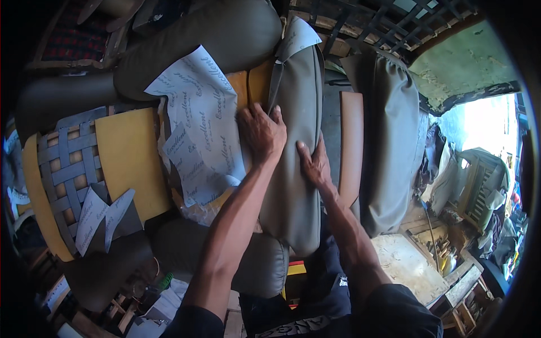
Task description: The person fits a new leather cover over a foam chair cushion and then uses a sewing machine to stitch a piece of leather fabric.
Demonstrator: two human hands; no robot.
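An upright grey padded piece (pixel 294 197) in leather-like upholstery stands in the middle, a white-backed flap (pixel 298 39) folded out at its top. My left hand (pixel 264 128) has its fingers curled on the piece's left edge, where the cover's loose strip runs. My right hand (pixel 314 162) grips the right side, thumb on the face and fingers partly hidden behind. Left of my hands, a printed white-backed sheet (pixel 197 135) lies over yellow foam (pixel 129 169), next to grey woven webbing (pixel 67 158).
Grey cushions (pixel 191 45) lie behind and below the work. A gathered grey covered piece (pixel 389 146) and a tan strip (pixel 350 146) stand to the right. A wooden board (pixel 403 265), stacked frames and clutter fill the lower right, beside a bright opening. A dark lattice frame (pixel 372 22) is at the top.
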